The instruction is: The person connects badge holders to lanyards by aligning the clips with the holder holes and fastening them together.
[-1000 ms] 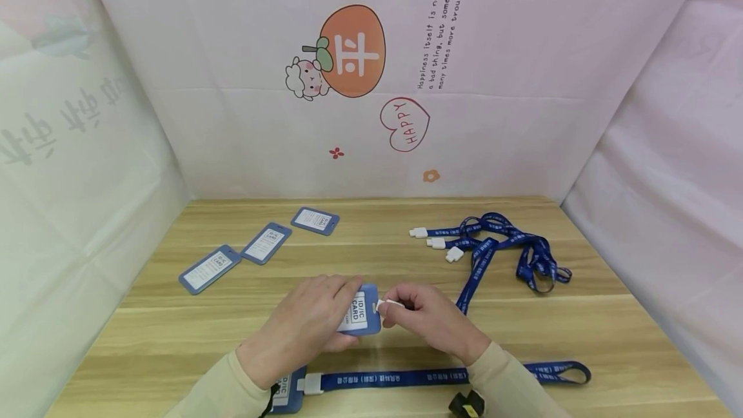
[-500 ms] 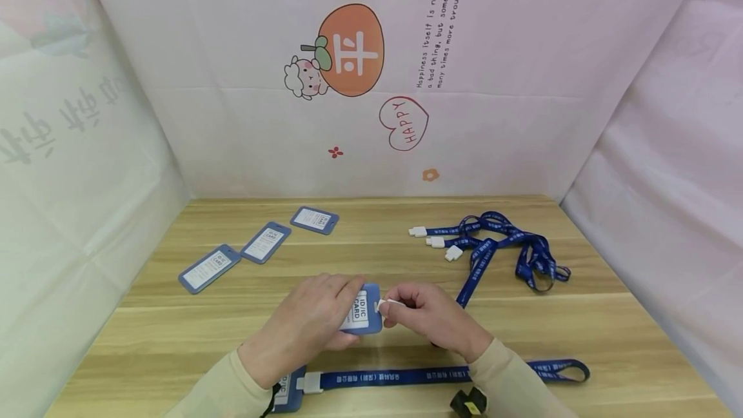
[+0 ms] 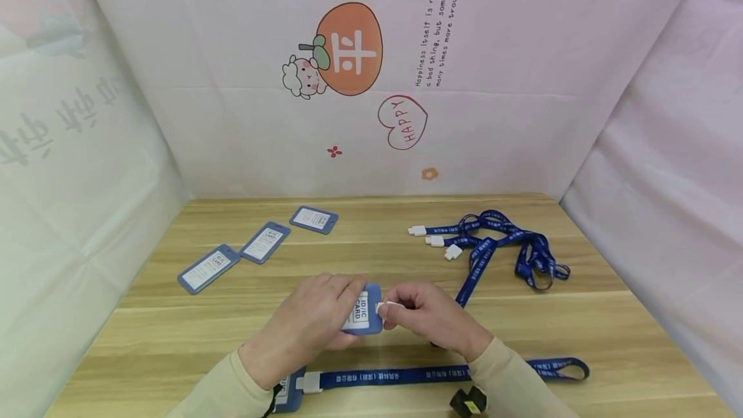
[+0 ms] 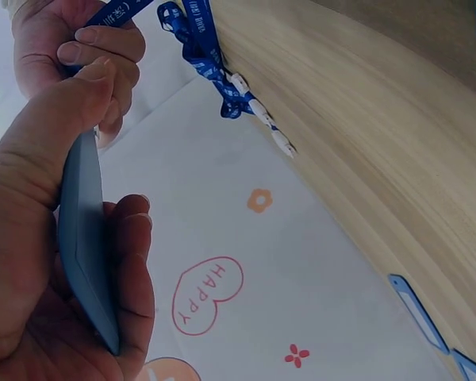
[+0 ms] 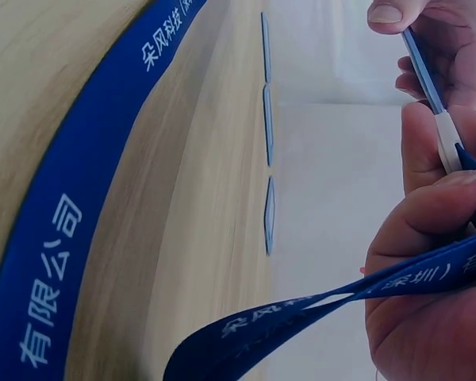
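Note:
My left hand (image 3: 307, 321) grips a blue ID card holder (image 3: 362, 311) by its sides, covering much of it. Its slotted end points right. Between the thumb and fingers of my right hand (image 3: 432, 318) is the white clip (image 3: 390, 305) of a blue lanyard (image 5: 325, 305). In the head view the clip tip overlaps the slot end of the holder. The right wrist view shows the clip (image 5: 447, 139) in line with the holder's edge, right at its end. From the left wrist, the holder (image 4: 83, 230) appears edge-on, between thumb and curled fingers.
Three blue card holders (image 3: 265, 242) lie at the back left. Tangled blue lanyards (image 3: 511, 234) with white clips are at the back right. Near the front edge lies another card holder (image 3: 288, 395) joined to a straight lanyard (image 3: 395, 377). Fabric walls (image 3: 278, 140) enclose the table.
The card holder has shifted very slightly right, and the clip tip now overlaps its slot, which showed more openly before. Both hands keep their grip.

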Available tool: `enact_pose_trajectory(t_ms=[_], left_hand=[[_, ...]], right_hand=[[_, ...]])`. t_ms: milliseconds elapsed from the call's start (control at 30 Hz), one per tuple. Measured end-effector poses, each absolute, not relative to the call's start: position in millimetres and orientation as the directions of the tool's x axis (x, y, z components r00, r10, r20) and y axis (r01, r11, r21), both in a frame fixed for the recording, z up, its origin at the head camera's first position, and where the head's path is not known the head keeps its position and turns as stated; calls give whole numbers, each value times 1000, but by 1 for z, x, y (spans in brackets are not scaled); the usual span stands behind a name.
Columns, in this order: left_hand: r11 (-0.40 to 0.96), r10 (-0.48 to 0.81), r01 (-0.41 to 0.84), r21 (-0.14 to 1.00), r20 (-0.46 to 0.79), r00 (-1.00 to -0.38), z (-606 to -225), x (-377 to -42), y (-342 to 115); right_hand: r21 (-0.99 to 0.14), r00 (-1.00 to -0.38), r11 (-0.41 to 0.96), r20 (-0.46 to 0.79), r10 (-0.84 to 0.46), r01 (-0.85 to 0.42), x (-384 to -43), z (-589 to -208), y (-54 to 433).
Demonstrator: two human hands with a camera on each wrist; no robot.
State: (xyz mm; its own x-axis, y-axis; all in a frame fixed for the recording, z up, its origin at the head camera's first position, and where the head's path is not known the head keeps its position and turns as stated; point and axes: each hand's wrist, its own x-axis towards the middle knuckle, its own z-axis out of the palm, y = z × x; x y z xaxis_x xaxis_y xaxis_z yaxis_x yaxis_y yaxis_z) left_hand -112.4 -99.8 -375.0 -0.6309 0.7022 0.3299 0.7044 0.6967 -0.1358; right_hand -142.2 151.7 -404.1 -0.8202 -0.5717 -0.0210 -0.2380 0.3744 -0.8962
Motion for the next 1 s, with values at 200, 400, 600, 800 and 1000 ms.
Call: enact_pose_trajectory(t_ms=[200, 400, 600, 800, 1000], left_hand=[[685, 719, 707, -175, 312, -620, -375, -113, -99], [673, 728, 716, -183, 335, -598, -376, -113, -99], [662, 735, 724, -191, 350, -580, -377, -114, -98], [656, 742, 727, -203, 351, -571, -376, -113, -98], [659, 742, 721, -213, 343, -576, -377, -112, -98]], right_hand=[[-890, -817, 387, -28, -575, -243, -141, -402, 152], [-890, -814, 387, -30, -580, -243, -140, -401, 152], [-888, -804, 378, -17, -594, -260, -142, -401, 154], [-887, -791, 374, -17, -612, -270, -142, -402, 154], [-887, -769, 365, -18, -639, -282, -142, -401, 153]])
